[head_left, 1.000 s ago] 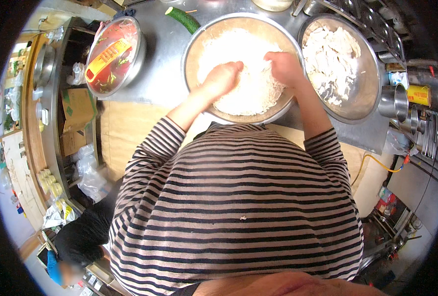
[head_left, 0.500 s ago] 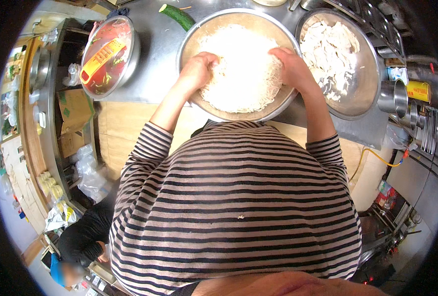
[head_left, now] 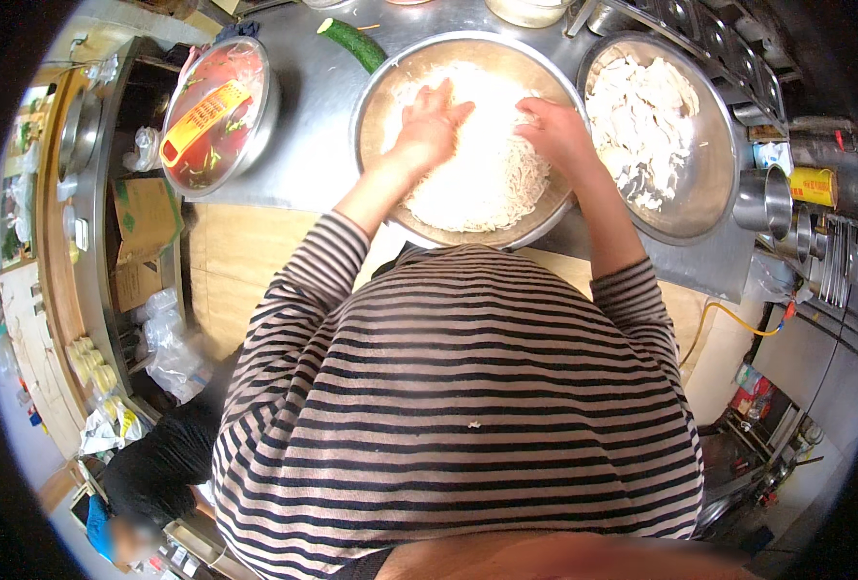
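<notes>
A wide metal bowl [head_left: 545, 72] holds a heap of pale, thin shreds [head_left: 496, 198], and strong glare whitens much of it. My left hand [head_left: 431, 128] lies on the left side of the heap, its fingers spread apart. On the right side of the heap, my right hand [head_left: 556, 133] has its fingers curled inward at the shreds. Whether shreds are caught in them is lost in the glare. Just beyond the bowl's far left rim, a green cucumber or zucchini [head_left: 353, 44] with a cut end rests on the metal counter [head_left: 313, 126].
At the left, a bowl [head_left: 262, 126] with a reddish interior holds a yellow grater [head_left: 206, 121] and green scraps. A second metal bowl [head_left: 714, 174] with pale sliced pieces [head_left: 641, 121] stands right. Metal pots [head_left: 765, 200] are farther right. Another person [head_left: 153, 469] is at lower left.
My left hand has moved inward over the shreds and spread its fingers. My right hand has shifted slightly inward, its fingers curling. The view has shifted a little.
</notes>
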The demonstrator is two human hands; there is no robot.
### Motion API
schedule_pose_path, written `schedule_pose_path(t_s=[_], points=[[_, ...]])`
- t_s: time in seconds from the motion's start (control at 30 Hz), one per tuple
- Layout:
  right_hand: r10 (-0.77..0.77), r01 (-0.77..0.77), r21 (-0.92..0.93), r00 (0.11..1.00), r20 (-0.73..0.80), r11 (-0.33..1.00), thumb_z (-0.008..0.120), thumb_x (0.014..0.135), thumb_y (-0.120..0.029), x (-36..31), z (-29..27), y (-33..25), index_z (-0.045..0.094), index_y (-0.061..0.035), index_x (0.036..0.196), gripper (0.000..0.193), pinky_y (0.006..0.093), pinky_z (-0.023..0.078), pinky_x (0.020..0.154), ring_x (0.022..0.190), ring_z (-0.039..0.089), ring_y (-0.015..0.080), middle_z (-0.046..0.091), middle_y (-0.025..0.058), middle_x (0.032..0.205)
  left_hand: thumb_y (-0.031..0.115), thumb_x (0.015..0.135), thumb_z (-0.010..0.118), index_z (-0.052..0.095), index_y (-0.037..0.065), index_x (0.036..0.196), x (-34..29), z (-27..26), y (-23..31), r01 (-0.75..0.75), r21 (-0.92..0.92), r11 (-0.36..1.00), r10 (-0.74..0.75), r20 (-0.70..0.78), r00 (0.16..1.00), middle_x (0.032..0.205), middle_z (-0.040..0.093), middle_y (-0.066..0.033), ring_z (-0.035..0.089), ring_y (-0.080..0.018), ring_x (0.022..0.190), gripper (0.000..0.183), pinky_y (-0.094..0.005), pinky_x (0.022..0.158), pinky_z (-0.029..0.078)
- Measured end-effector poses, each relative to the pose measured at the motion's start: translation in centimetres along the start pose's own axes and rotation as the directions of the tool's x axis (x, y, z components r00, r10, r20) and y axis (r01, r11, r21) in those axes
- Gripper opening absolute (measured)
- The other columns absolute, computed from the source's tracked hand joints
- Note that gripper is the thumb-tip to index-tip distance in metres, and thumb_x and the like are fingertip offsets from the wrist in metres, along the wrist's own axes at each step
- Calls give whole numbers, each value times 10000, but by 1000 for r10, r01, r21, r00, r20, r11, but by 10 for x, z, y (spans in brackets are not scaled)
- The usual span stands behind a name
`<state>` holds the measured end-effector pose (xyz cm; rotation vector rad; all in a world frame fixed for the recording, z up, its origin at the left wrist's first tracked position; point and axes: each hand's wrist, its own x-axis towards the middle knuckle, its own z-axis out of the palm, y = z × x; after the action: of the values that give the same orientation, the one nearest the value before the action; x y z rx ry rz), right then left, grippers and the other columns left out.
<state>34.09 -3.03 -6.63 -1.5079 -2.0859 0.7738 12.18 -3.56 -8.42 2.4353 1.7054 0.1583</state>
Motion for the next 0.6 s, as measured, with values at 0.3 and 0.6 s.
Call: schedule_pose_path(t_s=[0.3, 0.6], points=[[-121, 138, -92, 978, 172, 986, 476, 707, 84, 9, 29, -13, 645, -69, 1053, 414, 380, 465, 856, 939, 608, 315, 659, 147, 971, 69, 754, 577, 585, 99, 1153, -17, -18, -24, 110, -261, 959, -61, 190, 980, 1108, 598, -188, 573, -317, 1051, 400, -367, 878, 459], [-14, 100, -434, 980, 197, 895, 665, 716, -113, -8, 16, 2, 619, -78, 1062, 351, 426, 408, 962, 1213, 429, 357, 374, 212, 1376, 98, 753, 594, 629, 198, 1129, -23, -3, 33, -377, -209, 902, 427, 322, 845, 1291, 498, -93, 429, -271, 1204, 390, -398, 990, 342]])
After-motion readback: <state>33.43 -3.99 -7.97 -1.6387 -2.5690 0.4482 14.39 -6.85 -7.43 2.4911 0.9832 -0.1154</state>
